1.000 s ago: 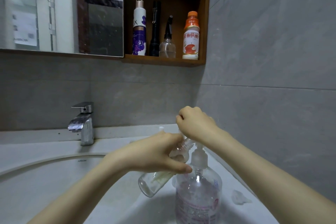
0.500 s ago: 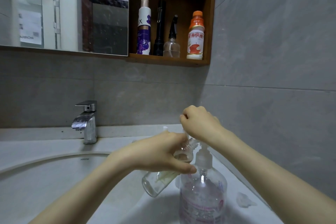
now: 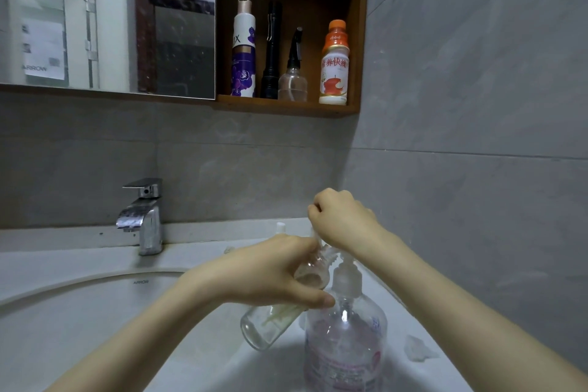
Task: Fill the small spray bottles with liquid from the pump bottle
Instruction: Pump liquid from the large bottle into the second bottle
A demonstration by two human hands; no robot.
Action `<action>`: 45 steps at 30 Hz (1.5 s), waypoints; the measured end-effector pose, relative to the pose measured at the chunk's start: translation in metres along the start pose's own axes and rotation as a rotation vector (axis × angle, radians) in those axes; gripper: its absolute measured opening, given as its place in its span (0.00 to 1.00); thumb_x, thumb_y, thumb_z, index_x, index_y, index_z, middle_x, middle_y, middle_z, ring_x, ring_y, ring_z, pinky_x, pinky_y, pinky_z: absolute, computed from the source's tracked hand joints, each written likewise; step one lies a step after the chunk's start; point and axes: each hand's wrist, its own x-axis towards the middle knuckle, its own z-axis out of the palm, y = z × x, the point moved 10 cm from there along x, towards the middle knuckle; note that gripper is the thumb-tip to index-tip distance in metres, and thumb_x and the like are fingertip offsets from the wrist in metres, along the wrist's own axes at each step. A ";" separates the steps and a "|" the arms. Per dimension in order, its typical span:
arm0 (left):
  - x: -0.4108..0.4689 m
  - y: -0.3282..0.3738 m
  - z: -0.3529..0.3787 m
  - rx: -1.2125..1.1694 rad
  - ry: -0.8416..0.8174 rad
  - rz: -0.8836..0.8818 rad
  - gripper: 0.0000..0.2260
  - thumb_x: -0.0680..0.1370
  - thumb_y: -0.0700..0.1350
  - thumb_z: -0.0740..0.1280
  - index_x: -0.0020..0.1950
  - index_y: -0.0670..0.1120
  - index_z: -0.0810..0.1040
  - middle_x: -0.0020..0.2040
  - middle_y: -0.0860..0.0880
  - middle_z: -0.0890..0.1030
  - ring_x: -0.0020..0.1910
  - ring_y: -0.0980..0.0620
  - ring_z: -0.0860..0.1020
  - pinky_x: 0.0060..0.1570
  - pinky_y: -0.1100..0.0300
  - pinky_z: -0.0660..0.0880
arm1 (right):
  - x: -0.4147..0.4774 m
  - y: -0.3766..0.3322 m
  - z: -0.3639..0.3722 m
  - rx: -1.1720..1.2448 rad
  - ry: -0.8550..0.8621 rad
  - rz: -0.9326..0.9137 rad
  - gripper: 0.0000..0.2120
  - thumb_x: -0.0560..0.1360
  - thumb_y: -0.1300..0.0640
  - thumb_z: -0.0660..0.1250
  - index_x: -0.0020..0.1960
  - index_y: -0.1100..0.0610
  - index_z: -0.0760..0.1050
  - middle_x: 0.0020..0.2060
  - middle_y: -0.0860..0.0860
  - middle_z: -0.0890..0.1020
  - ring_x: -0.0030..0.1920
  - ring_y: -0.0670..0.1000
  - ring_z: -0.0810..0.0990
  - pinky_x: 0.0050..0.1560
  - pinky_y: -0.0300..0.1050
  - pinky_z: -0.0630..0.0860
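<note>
At lower centre of the frame, the pump bottle (image 3: 345, 344) stood on the bench. The left hand (image 3: 270, 274) had its grip wrapped round a tilted small spray bottle (image 3: 270, 325), neck at the nozzle. Just above, the right hand (image 3: 343, 219) curled its grip over the pump head. Filling looked barely begun; another spray bottle (image 3: 292, 76) stood on the shelf, upper centre.

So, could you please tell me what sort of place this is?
Most likely a home bathroom: a white ceramic washbasin with a chrome tap, a wall mirror above, and a wooden wall shelf.
</note>
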 end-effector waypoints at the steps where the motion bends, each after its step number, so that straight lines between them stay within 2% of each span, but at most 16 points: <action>1: 0.000 0.001 -0.001 -0.010 0.004 0.001 0.16 0.73 0.53 0.71 0.39 0.48 0.65 0.35 0.54 0.68 0.33 0.56 0.66 0.34 0.63 0.63 | 0.001 0.000 -0.002 -0.004 -0.002 -0.005 0.13 0.79 0.57 0.52 0.35 0.56 0.60 0.41 0.54 0.67 0.43 0.59 0.67 0.44 0.47 0.64; 4: 0.001 0.000 -0.001 -0.006 0.005 -0.003 0.16 0.73 0.54 0.71 0.40 0.47 0.65 0.35 0.54 0.68 0.33 0.56 0.65 0.34 0.61 0.62 | 0.000 -0.002 -0.003 -0.023 -0.017 -0.013 0.14 0.79 0.57 0.51 0.35 0.56 0.60 0.38 0.53 0.67 0.43 0.59 0.68 0.44 0.47 0.65; 8: 0.002 -0.001 -0.003 0.003 0.008 -0.008 0.18 0.73 0.53 0.71 0.37 0.48 0.63 0.34 0.55 0.67 0.32 0.56 0.65 0.33 0.62 0.62 | 0.001 -0.004 -0.005 -0.050 -0.007 -0.022 0.14 0.79 0.57 0.51 0.34 0.55 0.59 0.42 0.54 0.68 0.43 0.59 0.67 0.44 0.47 0.65; 11: 0.002 -0.002 -0.005 0.004 0.012 -0.006 0.18 0.73 0.53 0.70 0.37 0.49 0.63 0.33 0.55 0.67 0.31 0.57 0.65 0.33 0.62 0.62 | 0.003 -0.008 -0.007 -0.043 -0.001 -0.026 0.11 0.79 0.57 0.51 0.39 0.57 0.62 0.42 0.54 0.68 0.43 0.59 0.67 0.44 0.47 0.64; 18: 0.003 -0.002 -0.004 0.010 0.011 0.009 0.18 0.73 0.53 0.71 0.36 0.49 0.63 0.33 0.55 0.67 0.32 0.59 0.66 0.32 0.64 0.63 | 0.000 -0.005 -0.007 -0.025 0.009 -0.011 0.15 0.79 0.57 0.52 0.33 0.55 0.57 0.40 0.54 0.67 0.43 0.59 0.67 0.44 0.47 0.64; 23: 0.002 -0.002 -0.002 0.016 0.004 0.001 0.18 0.73 0.53 0.71 0.37 0.49 0.63 0.33 0.55 0.67 0.32 0.56 0.65 0.33 0.62 0.62 | 0.000 -0.001 -0.003 0.008 0.005 0.000 0.15 0.77 0.58 0.52 0.33 0.55 0.57 0.35 0.53 0.66 0.41 0.59 0.67 0.41 0.47 0.64; 26: 0.001 -0.004 -0.002 0.007 0.002 -0.007 0.18 0.73 0.54 0.70 0.37 0.49 0.63 0.34 0.54 0.68 0.33 0.56 0.65 0.33 0.62 0.61 | 0.002 0.001 0.000 0.011 -0.012 0.013 0.15 0.77 0.58 0.52 0.32 0.54 0.56 0.37 0.54 0.67 0.41 0.58 0.66 0.38 0.45 0.64; 28: 0.002 -0.003 0.000 0.004 -0.004 -0.001 0.17 0.73 0.54 0.70 0.38 0.48 0.64 0.34 0.54 0.68 0.33 0.55 0.65 0.34 0.61 0.62 | 0.002 0.003 0.002 0.002 -0.022 0.024 0.14 0.78 0.57 0.52 0.34 0.55 0.58 0.42 0.56 0.70 0.42 0.60 0.68 0.41 0.46 0.65; 30: 0.001 -0.002 0.003 0.014 -0.017 0.001 0.16 0.73 0.54 0.70 0.41 0.45 0.67 0.35 0.53 0.69 0.33 0.55 0.65 0.34 0.61 0.62 | 0.000 0.004 0.005 -0.014 -0.038 0.030 0.09 0.79 0.57 0.52 0.40 0.57 0.64 0.48 0.57 0.73 0.47 0.61 0.71 0.45 0.46 0.66; 32: 0.001 -0.002 0.007 0.027 -0.034 -0.006 0.17 0.73 0.54 0.70 0.44 0.42 0.69 0.38 0.52 0.71 0.34 0.56 0.65 0.35 0.61 0.63 | -0.003 0.004 0.008 -0.022 -0.045 0.026 0.06 0.79 0.57 0.52 0.45 0.56 0.65 0.49 0.57 0.72 0.49 0.61 0.72 0.46 0.47 0.65; 36: 0.001 -0.002 0.005 0.036 -0.024 -0.009 0.16 0.73 0.54 0.70 0.39 0.47 0.65 0.36 0.54 0.68 0.33 0.56 0.65 0.35 0.63 0.63 | -0.003 0.002 0.003 -0.025 -0.011 0.006 0.08 0.79 0.58 0.52 0.42 0.58 0.64 0.41 0.54 0.68 0.44 0.59 0.67 0.44 0.47 0.64; 39: 0.002 -0.002 0.000 -0.010 0.001 -0.007 0.18 0.73 0.54 0.71 0.37 0.49 0.63 0.34 0.55 0.67 0.32 0.57 0.65 0.33 0.63 0.62 | -0.002 -0.003 -0.003 -0.006 0.000 -0.016 0.14 0.79 0.58 0.51 0.34 0.56 0.59 0.34 0.52 0.64 0.42 0.59 0.67 0.43 0.47 0.64; 41: 0.002 -0.002 -0.001 -0.023 0.002 0.002 0.18 0.73 0.54 0.71 0.37 0.49 0.63 0.34 0.55 0.67 0.32 0.57 0.64 0.34 0.61 0.62 | -0.002 -0.004 -0.005 -0.002 -0.002 -0.020 0.15 0.79 0.57 0.51 0.33 0.55 0.57 0.34 0.52 0.65 0.42 0.59 0.68 0.42 0.47 0.65; 45: 0.003 -0.001 -0.001 -0.029 -0.001 0.025 0.16 0.73 0.53 0.71 0.39 0.48 0.66 0.34 0.55 0.68 0.33 0.57 0.65 0.35 0.61 0.62 | -0.002 -0.003 -0.007 0.012 0.003 -0.012 0.15 0.79 0.57 0.52 0.33 0.55 0.57 0.40 0.54 0.68 0.43 0.60 0.68 0.43 0.47 0.65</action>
